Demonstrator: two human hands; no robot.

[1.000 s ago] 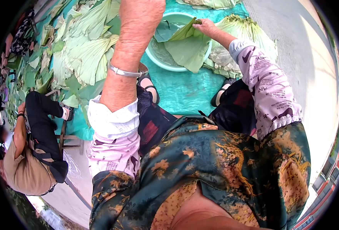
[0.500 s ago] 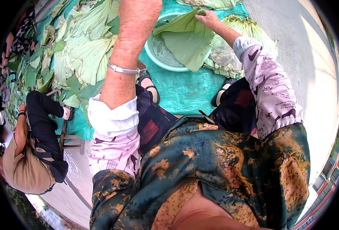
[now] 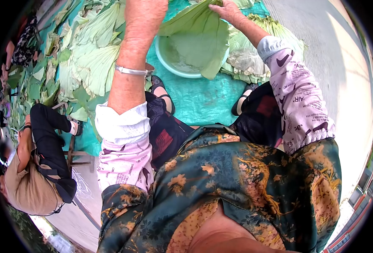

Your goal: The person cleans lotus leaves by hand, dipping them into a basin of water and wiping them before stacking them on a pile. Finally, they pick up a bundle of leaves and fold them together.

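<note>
A large green lotus leaf (image 3: pixel 199 40) hangs spread out over a pale turquoise basin (image 3: pixel 166 63), hiding much of its inside. My right hand (image 3: pixel 228 12) pinches the leaf's upper right edge between thumb and fingers. At the top of the view, my left hand (image 3: pixel 146 12) is beside the leaf's left edge. Its fingers lie beyond the frame, so its grip is hidden. Wide stacks of flattened lotus leaves (image 3: pixel 91 63) are on the left. Another folded leaf stack (image 3: pixel 245 59) lies right of the basin.
A green tarp (image 3: pixel 203 99) covers the ground under the basin, between my two feet. To the left, a person (image 3: pixel 38 181) in a tan shirt sits on a low wooden stool (image 3: pixel 71 154). Pavement (image 3: pixel 313 38) runs along the right side.
The leaf has opened out from its folded shape and now spreads wider across the basin. Both hands have shifted slightly up and left in the view.
</note>
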